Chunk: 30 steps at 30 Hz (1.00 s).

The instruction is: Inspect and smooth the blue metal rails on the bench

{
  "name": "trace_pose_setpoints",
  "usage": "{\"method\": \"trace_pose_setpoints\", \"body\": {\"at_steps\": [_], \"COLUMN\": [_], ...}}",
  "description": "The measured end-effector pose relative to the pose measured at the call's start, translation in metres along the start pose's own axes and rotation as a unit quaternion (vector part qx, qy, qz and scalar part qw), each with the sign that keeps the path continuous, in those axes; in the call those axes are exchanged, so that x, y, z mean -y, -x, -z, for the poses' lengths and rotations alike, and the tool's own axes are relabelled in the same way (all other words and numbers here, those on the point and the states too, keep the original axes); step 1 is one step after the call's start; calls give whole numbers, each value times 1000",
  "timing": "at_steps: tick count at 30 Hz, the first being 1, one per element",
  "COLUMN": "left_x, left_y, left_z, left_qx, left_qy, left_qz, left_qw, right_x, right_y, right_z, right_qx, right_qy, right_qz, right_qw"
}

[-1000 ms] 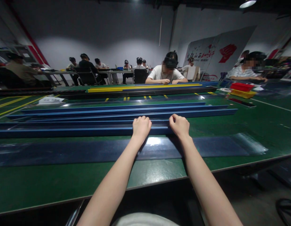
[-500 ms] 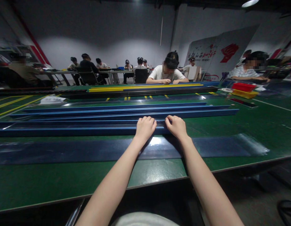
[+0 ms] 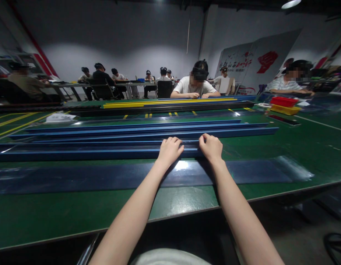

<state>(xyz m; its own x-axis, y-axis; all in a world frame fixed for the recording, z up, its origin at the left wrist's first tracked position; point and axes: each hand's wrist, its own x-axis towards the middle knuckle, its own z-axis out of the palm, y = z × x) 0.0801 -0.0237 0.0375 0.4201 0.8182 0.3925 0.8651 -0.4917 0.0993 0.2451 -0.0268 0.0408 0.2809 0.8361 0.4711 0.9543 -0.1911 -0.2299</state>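
Observation:
A long blue U-shaped channel strip (image 3: 104, 153) lies across the table in front of me. My left hand (image 3: 170, 149) bends over it with fingers across the far edge and thumb on the near side. To the right, my right hand (image 3: 211, 148) is closed with fingers curled in at the strip's right end, which it covers. A short stretch of the channel shows between the two hands. The fingertips of both hands are partly hidden. Nearer to me, a flat strip of clear film (image 3: 84, 177) lies under my wrists.
More blue channel strips (image 3: 242, 131) lie just beyond. Farther back are yellow strips (image 3: 126, 105), a phone (image 3: 283, 120), a red bin (image 3: 284, 101) and a yellow bin (image 3: 285, 110). A person (image 3: 196, 82) works across the green table (image 3: 270, 151). Several others sit behind.
My right hand has slid a little to the right along the channel strip, widening the gap between my hands. My left hand has stayed about where it was.

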Motion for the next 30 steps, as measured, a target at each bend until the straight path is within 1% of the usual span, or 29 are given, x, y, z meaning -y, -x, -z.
{"method": "trace_pose_setpoints", "body": {"at_steps": [4,9,21,25,30], "left_x": [2,5,10,9,5], "left_y": [0,0,-1,0,1], "left_z": [0,0,0,1,2], "left_qx": [4,3,11,6,-6], "left_qy": [1,-1,-2,-13,-25], "left_qz": [8,20,54,51,28], "left_qw": [1000,1000,998,999,999], "right_x": [0,0,0,1,1], "right_y": [-1,0,1,2,2], "right_z": [0,0,-2,-2,-3], "right_qx": [8,11,11,14,16], "right_qy": [11,14,-7,-5,-5], "right_qz": [-8,0,61,76,80], "right_qw": [1000,1000,998,997,997]}}
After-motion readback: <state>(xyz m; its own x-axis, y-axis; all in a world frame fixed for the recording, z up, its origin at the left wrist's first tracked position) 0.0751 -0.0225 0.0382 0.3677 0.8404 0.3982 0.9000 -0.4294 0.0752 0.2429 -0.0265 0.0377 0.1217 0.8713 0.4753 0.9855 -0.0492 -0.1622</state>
